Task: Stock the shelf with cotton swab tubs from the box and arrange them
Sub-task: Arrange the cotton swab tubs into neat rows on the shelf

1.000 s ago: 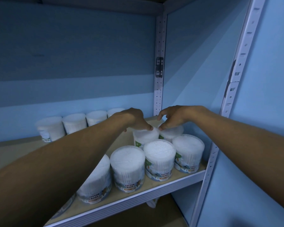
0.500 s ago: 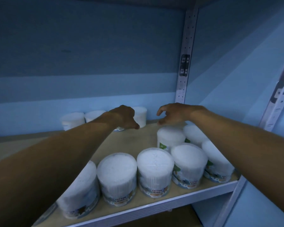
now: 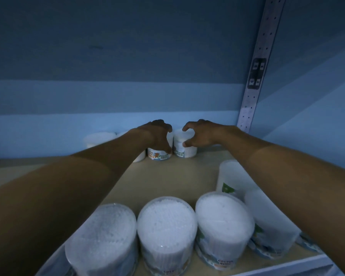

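Observation:
Both my arms reach to the back of the wooden shelf. My left hand wraps over a cotton swab tub with a printed label in the back row. My right hand curls around the neighbouring back-row tub, thumb on its front and index finger over its top. The two tubs stand side by side against the blue wall. Several more white tubs form the front row, among them the middle one and another to its right.
A further tub stands at the back left, partly behind my left forearm. One tub sits behind the front row on the right. A perforated metal upright rises at the back right corner. Bare board lies between the rows.
Both hands have left the right-hand tubs near the front and reached to the back row, closing around two tubs there. The camera has moved closer and lower.

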`<state>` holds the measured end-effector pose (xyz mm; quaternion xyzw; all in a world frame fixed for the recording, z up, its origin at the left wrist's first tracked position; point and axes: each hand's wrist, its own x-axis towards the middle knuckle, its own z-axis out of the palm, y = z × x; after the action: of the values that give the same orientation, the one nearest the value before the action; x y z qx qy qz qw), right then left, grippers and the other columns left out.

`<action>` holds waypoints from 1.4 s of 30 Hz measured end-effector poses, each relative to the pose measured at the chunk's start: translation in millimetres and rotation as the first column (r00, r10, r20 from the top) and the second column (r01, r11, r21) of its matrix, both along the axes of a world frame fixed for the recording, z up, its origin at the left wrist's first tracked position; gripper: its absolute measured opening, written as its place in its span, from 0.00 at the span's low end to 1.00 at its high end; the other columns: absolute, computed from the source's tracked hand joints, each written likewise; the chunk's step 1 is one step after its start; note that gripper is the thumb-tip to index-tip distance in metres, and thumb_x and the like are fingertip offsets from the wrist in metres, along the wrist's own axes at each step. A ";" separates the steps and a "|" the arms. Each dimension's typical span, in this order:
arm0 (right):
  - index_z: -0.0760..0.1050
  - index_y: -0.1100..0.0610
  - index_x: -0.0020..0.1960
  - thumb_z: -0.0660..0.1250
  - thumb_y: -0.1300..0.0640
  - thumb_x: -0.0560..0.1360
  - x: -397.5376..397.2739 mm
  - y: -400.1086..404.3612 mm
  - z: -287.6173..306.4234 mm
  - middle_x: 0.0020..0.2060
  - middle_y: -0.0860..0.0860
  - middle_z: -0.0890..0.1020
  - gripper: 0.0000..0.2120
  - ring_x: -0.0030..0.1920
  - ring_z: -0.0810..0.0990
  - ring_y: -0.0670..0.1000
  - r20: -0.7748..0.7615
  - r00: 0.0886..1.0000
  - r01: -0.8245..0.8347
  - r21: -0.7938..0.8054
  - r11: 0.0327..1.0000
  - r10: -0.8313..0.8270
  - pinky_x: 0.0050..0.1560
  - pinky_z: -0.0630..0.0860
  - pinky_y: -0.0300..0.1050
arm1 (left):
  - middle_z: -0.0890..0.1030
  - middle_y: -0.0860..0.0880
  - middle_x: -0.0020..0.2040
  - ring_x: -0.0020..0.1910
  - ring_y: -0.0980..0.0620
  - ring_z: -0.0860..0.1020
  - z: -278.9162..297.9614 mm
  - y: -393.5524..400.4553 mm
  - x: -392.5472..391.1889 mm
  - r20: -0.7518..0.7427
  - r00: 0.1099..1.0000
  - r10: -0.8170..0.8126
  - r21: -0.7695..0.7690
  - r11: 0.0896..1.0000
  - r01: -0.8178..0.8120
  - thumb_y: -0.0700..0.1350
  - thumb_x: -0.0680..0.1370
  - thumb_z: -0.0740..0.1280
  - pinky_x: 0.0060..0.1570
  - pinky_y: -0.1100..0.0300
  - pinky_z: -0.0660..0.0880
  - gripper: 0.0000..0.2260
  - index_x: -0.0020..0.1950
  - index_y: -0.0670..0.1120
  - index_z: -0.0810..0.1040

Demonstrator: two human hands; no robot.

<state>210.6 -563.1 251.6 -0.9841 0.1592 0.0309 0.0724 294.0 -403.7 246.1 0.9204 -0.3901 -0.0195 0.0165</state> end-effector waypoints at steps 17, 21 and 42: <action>0.68 0.47 0.72 0.68 0.42 0.75 65.1 -2.0 -22.0 0.69 0.51 0.74 0.27 0.65 0.74 0.55 -0.024 0.999 -0.041 -0.079 0.996 0.040 0.63 0.74 0.50 | 0.71 0.47 0.68 0.66 0.46 0.72 -18.5 -11.6 54.3 0.003 0.998 -0.061 -0.005 0.998 0.061 0.58 0.71 0.74 0.62 0.52 0.74 0.35 0.74 0.51 0.66; 0.65 0.45 0.75 0.69 0.44 0.75 63.5 -3.8 -22.1 0.74 0.49 0.69 0.30 0.71 0.70 0.55 0.034 0.999 -0.019 -0.076 0.997 0.022 0.67 0.71 0.49 | 0.68 0.48 0.72 0.71 0.47 0.67 -19.4 -12.3 59.4 0.046 0.996 -0.078 0.008 0.997 0.077 0.60 0.71 0.74 0.63 0.54 0.69 0.37 0.76 0.53 0.64; 0.68 0.42 0.74 0.70 0.46 0.75 22.8 15.4 -17.4 0.75 0.47 0.66 0.28 0.74 0.66 0.54 0.030 0.999 0.023 -0.059 0.998 -0.022 0.71 0.68 0.49 | 0.68 0.51 0.72 0.70 0.48 0.68 -5.9 0.3 28.9 0.063 0.995 -0.082 0.107 0.991 0.075 0.63 0.68 0.74 0.65 0.54 0.69 0.37 0.74 0.55 0.68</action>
<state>233.5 -547.7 234.2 -0.9843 0.1700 0.0110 0.0459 322.9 -403.4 240.3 0.9040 -0.4249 -0.0093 -0.0458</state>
